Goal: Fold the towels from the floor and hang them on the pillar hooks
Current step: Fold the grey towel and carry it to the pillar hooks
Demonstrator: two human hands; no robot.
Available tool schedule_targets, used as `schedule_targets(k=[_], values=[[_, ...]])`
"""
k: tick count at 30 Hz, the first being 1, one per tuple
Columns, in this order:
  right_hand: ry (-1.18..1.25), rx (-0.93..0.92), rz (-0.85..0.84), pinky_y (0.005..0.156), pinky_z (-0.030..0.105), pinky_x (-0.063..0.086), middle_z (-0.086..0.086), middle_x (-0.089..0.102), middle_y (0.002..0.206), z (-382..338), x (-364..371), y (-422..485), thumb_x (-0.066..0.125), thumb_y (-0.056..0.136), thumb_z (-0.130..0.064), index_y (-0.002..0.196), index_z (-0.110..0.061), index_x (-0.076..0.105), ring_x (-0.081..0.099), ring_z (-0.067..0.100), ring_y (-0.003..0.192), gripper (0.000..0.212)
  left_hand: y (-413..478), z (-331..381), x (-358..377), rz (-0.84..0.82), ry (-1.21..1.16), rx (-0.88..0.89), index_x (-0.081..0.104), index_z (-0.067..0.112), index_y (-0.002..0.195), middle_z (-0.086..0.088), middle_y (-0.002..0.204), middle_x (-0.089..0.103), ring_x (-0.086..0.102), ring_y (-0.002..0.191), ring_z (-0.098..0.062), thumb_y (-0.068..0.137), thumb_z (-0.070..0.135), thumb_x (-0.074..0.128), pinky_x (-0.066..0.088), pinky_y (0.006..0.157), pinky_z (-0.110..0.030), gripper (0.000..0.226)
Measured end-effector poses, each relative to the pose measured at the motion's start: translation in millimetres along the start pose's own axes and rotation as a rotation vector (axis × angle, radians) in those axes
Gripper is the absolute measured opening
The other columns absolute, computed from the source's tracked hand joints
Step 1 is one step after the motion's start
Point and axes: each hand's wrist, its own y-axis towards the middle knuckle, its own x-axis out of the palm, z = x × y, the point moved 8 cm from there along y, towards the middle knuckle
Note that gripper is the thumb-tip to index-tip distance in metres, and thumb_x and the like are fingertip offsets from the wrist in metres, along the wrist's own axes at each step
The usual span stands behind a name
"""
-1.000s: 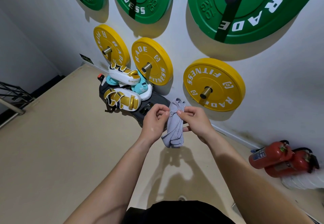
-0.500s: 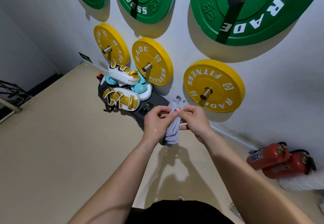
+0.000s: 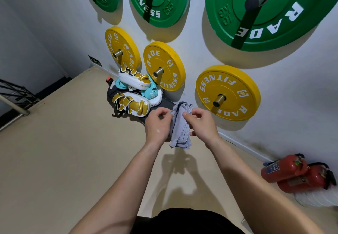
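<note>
Hands have parted slightly since half a second ago, so more of the towel (image 3: 180, 127) shows between them. One grey towel, bunched in long vertical folds, hangs in the air above the beige floor (image 3: 54, 160), at frame centre. Left hand (image 3: 158, 124) at its 9 o'clock, thumb and forefinger pinching the upper left edge; right hand (image 3: 201, 124) at its 3 o'clock, thumb pressed on the top fold, the other fingers curled behind the cloth. The lower end dangles free below both palms. Two white-and-gold pads (image 3: 130, 105) at 10 o'clock, stacked with teal pieces on a dark bag. Three yellow plates (image 3: 227, 92) on wall pegs, from 11 to 1 o'clock. Three green plates (image 3: 265, 12) above them, around 12 o'clock. Two red fire extinguishers (image 3: 285, 168) lying at 4 o'clock against the white wall (image 3: 292, 105).
</note>
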Motion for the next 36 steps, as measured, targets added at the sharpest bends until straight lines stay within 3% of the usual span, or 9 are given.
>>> schedule_targets(k=[2,6,10,14,17,20,25,29,36], values=[[-0.035,-0.01,0.04,0.048,0.05,0.053,0.005,0.041,0.063,-2.1,-4.2,-0.3,0.067,0.087,-0.037,0.074,0.0,0.045,0.052,0.022,0.046,0.045,2.0,4.1,-8.8,0.03,0.084,0.053,0.075,0.023,0.08,0.005,0.084,0.072,0.063,0.075,-0.008,0.081,0.018,0.066,0.05,0.07,-0.025,0.01],[-0.154,-0.063,0.066,0.05,0.056,0.052,0.008,0.036,0.057,-7.7,-10.5,1.5,0.065,0.087,-0.035,0.068,0.0,0.04,0.041,0.02,0.045,0.047,6.2,7.7,-24.9,0.057,0.16,0.076,0.075,0.02,0.082,0.007,0.077,0.07,0.058,0.066,-0.004,0.078,0.011,0.07,0.042,0.059,-0.015,0.011],[-0.358,-0.128,0.1,0.052,0.035,0.03,0.002,0.032,0.053,-15.7,-18.9,6.4,0.06,0.089,-0.032,0.061,-0.013,0.033,0.031,0.02,0.054,0.043,10.3,6.5,-37.0,0.088,0.123,0.066,0.072,0.016,0.089,0.002,0.079,0.067,0.056,0.065,-0.004,0.082,0.0,0.063,0.042,0.053,-0.005,0.019],[-0.422,-0.081,0.072,0.058,0.036,0.033,0.007,0.049,0.061,-13.5,-23.4,13.9,0.052,0.095,-0.034,0.068,-0.014,0.046,0.049,0.028,0.063,0.034,12.8,8.3,-34.6,0.052,0.163,0.142,0.068,0.017,0.1,0.003,0.089,0.067,0.058,0.078,-0.008,0.091,0.002,0.057,0.042,0.062,-0.004,0.02],[-0.449,-0.098,0.0,0.063,0.04,0.042,0.015,0.061,0.076,-19.4,-23.9,16.6,0.048,0.1,-0.031,0.086,-0.004,0.058,0.056,0.031,0.073,0.031,10.4,15.1,-29.0,-0.003,0.361,0.333,0.07,0.014,0.111,0.001,0.105,0.07,0.062,0.095,-0.013,0.096,0.006,0.056,0.046,0.083,-0.017,0.022],[-0.455,-0.144,-0.063,0.057,0.036,0.03,0.005,0.047,0.063,-28.6,-25.5,15.9,0.048,0.101,-0.026,0.073,-0.008,0.047,0.044,0.021,0.061,0.034,7.6,11.8,-22.0,-0.043,0.543,0.465,0.071,0.015,0.111,-0.002,0.107,0.07,0.061,0.1,-0.021,0.096,0.007,0.053,0.048,0.085,-0.03,0.024],[-0.497,-0.166,-0.074,0.056,0.035,0.027,-0.001,0.041,0.058,-33.1,-26.1,18.6,0.048,0.102,-0.028,0.068,-0.017,0.04,0.04,0.017,0.056,0.037,-0.5,4.4,-24.3,0.027,0.379,0.287,0.06,0.021,0.1,0.006,0.098,0.064,0.055,0.09,-0.017,0.102,0.016,0.046,0.042,0.075,-0.033,0.016],[-0.531,-0.172,-0.006,0.059,0.037,0.032,0.003,0.052,0.066,-30.5,-27.3,20.2,0.046,0.103,-0.03,0.075,-0.015,0.049,0.05,0.026,0.067,0.032,-6.1,8.2,-25.4,0.103,0.303,0.294,0.063,0.018,0.1,0.007,0.093,0.063,0.055,0.087,-0.016,0.101,0.015,0.051,0.041,0.072,-0.03,0.012],[-0.784,-0.221,0.201,0.06,0.036,0.034,0.005,0.056,0.085,-33.1,-41.0,18.4,0.043,0.103,-0.035,0.085,-0.017,0.047,0.053,0.033,0.079,0.026,-0.5,6.6,-30.1,-0.063,0.377,0.226,0.075,0.018,0.102,0.006,0.088,0.07,0.061,0.086,-0.015,0.092,0.019,0.068,0.049,0.074,-0.028,0.011]])
